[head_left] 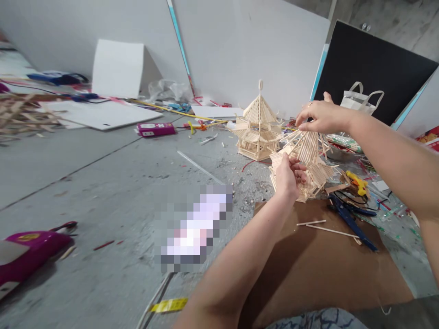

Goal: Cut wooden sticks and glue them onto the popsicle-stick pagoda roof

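Observation:
A small pagoda model of pale wooden sticks (pixel 317 176) stands at the far edge of a brown cardboard sheet (pixel 329 269). My right hand (pixel 320 114) reaches over it from above, its fingers closed at the peak of the pointed stick roof (pixel 308 145). Beside the near left side is my left hand (pixel 290 176), fingers apart and slightly curled in front of the lower roof; I cannot tell whether it touches the sticks. A second, taller pavilion of the same sticks (pixel 259 130) stands just behind, to the left.
Blue-handled cutters (pixel 353 221) and loose sticks (pixel 329 228) lie on the cardboard. A yellow glue gun (pixel 358 183) is at right. On the floor are a blurred-out lit screen (pixel 197 230), a purple device (pixel 34 256), another purple device (pixel 157 129), cables and scraps.

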The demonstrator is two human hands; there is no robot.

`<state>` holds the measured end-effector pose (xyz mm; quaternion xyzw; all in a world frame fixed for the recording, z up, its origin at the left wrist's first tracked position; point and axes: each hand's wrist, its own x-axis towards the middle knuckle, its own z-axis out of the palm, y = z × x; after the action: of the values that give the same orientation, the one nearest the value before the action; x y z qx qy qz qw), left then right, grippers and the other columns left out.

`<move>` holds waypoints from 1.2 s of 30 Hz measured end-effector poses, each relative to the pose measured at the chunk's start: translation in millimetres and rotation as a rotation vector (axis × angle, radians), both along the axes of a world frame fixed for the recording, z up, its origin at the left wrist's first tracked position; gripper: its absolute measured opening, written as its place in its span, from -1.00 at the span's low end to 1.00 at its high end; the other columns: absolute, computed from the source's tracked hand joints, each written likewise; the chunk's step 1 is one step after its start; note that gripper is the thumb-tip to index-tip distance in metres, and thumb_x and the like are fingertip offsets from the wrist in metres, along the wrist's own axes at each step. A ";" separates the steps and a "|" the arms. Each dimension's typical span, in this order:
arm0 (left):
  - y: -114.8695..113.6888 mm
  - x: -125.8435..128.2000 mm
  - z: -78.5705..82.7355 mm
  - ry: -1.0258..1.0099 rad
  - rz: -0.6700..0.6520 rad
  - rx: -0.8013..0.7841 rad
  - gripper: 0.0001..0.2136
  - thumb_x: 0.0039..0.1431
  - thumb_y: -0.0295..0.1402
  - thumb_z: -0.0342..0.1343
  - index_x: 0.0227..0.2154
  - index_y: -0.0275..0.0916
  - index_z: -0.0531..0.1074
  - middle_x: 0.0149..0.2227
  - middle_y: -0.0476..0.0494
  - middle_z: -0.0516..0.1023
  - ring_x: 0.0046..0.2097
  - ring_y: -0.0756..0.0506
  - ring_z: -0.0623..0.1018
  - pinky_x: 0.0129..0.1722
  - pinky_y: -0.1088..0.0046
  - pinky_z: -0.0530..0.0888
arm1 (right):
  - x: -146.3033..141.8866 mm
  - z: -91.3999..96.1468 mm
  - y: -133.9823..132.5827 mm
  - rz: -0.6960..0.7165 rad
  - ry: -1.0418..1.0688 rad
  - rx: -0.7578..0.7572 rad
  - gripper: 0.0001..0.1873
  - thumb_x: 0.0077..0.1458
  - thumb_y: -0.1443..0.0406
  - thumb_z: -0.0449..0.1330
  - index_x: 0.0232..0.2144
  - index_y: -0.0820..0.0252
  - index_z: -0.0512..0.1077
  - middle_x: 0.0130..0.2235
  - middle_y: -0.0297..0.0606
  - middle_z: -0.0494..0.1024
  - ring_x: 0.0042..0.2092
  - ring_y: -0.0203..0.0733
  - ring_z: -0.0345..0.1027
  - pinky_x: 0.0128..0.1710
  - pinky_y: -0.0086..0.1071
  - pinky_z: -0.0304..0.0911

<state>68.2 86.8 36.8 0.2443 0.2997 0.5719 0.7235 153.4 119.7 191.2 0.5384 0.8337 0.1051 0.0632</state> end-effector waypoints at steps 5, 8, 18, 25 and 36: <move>-1.8 2.8 -0.6 0.008 -0.003 0.018 -0.67 0.17 -0.11 -0.24 -0.49 -0.25 0.21 -0.68 0.04 0.32 -0.77 0.10 0.22 -0.74 0.55 0.13 | 8.7 2.0 -16.2 0.009 0.116 0.147 -0.59 0.15 0.19 -0.16 -0.07 0.10 0.36 -0.02 -0.18 0.41 0.07 0.03 0.15 0.11 0.11 -0.24; -2.7 3.8 -0.3 0.019 0.004 0.019 -0.75 0.17 -0.19 -0.19 -0.50 -0.25 0.20 -0.68 0.05 0.31 -0.77 0.10 0.22 -0.75 0.55 0.11 | 16.6 -0.7 -23.1 0.006 0.145 0.220 -0.57 0.15 0.21 -0.19 -0.06 0.15 0.35 -0.05 -0.15 0.43 0.03 0.01 0.18 0.07 -0.02 -0.07; -2.6 5.4 -5.4 0.020 -0.018 0.001 -0.75 0.19 -0.22 -0.20 -0.45 -0.27 0.23 -0.67 0.06 0.32 -0.77 0.10 0.24 -0.75 0.58 0.11 | 48.3 -19.6 -22.7 0.301 0.565 0.585 -0.73 0.09 0.24 0.03 -0.17 0.18 0.38 -0.27 -0.22 0.44 -0.23 -0.20 0.31 -0.17 -0.23 0.22; 0.8 8.9 -11.2 0.011 -0.011 0.040 -0.81 0.13 -0.28 -0.12 -0.48 -0.29 0.26 -0.67 0.04 0.33 -0.77 0.12 0.22 -0.75 0.59 0.11 | 54.0 -29.7 -42.5 0.232 0.620 0.578 -0.81 0.05 0.28 0.07 -0.32 0.22 0.43 -0.40 -0.28 0.46 -0.37 -0.29 0.29 -0.29 -0.33 0.23; 3.4 8.4 -10.1 -0.006 -0.006 0.053 -0.81 0.06 -0.26 -0.01 -0.53 -0.28 0.24 -0.68 0.09 0.33 -0.76 0.13 0.24 -0.75 0.60 0.13 | 45.6 -57.7 -32.1 0.292 0.313 0.340 -0.72 0.11 0.33 0.00 -0.21 0.14 0.47 -0.23 -0.21 0.47 -0.21 -0.21 0.30 -0.22 -0.30 0.19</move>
<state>76.6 90.2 26.7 0.2626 0.2817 0.5782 0.7192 199.1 87.6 133.5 0.4250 0.8725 0.1669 -0.1737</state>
